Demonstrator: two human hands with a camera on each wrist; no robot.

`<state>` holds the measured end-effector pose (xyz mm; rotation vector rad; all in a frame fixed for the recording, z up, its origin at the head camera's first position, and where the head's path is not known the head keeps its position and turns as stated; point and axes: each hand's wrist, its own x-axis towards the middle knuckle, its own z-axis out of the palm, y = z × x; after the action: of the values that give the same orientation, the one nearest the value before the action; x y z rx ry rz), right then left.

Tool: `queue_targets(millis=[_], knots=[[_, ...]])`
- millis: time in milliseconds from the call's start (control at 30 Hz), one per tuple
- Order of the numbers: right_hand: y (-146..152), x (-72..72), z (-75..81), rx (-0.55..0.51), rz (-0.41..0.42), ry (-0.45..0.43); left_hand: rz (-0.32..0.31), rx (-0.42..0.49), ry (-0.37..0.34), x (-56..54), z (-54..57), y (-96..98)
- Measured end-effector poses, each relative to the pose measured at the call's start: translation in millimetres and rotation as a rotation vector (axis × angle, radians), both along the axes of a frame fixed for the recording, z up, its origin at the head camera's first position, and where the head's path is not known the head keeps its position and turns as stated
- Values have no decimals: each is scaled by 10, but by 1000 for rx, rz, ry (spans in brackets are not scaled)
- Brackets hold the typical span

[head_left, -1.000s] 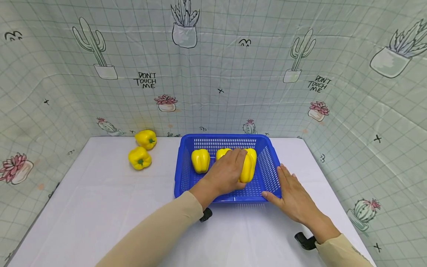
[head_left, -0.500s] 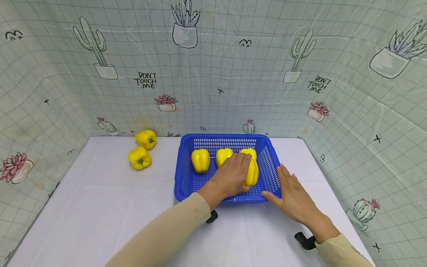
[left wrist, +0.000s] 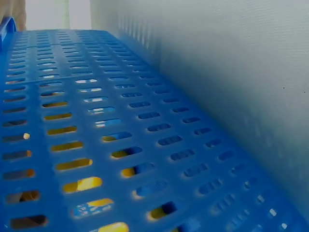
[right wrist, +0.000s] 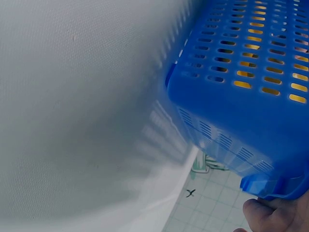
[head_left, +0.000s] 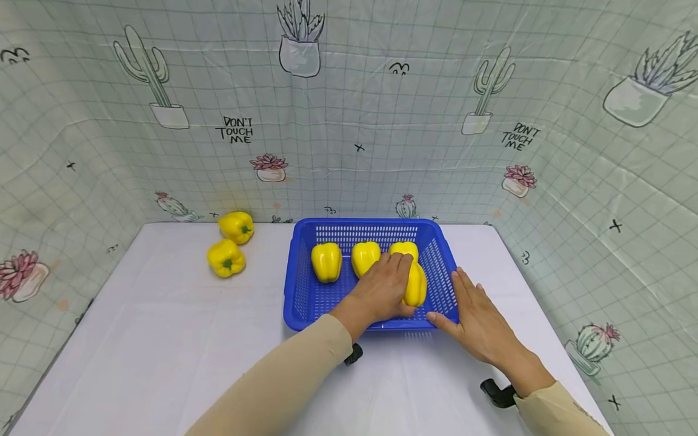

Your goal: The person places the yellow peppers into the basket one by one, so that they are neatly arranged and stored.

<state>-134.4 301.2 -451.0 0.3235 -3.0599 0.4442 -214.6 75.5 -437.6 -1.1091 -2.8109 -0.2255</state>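
Note:
In the head view a blue perforated basket [head_left: 294, 284] stands on the white table. My left hand [head_left: 380, 287] reaches into it and grips a yellow bell pepper [head_left: 417, 284] near the right front; its left side is hidden by the fingers. Behind lie three more: a left pepper [head_left: 326, 262], a middle pepper [head_left: 364, 257] and a back right pepper [head_left: 405, 249], partly covered. My right hand [head_left: 482, 321] rests against the basket's right rim, fingers straight. The left wrist view is filled by the basket's wall [left wrist: 111, 77]. At the right wrist view's corner, fingers [right wrist: 270, 215] touch the rim.
Two more yellow bell peppers, a rear one [head_left: 237, 227] and a front one [head_left: 226, 258], lie on the white table [head_left: 180, 327] left of the basket. A cactus-printed cloth [head_left: 349, 121] rises behind and at both sides. Dark wrist mounts show below both hands.
My left hand has moved right and slightly towards me inside the basket, carrying its bell pepper. The middle and back right peppers show more now. My right hand has stayed at the rim.

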Motion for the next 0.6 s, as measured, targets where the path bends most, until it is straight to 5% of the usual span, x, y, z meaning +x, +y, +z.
queue_targets(millis=[267, 600], knots=[[-11, -9, -4, 0, -3, -8, -5, 49, -124, -35, -41, -12], [-10, -4, -9, -2, -2, -4, -25, -55, -84, -63, -61, 72]])
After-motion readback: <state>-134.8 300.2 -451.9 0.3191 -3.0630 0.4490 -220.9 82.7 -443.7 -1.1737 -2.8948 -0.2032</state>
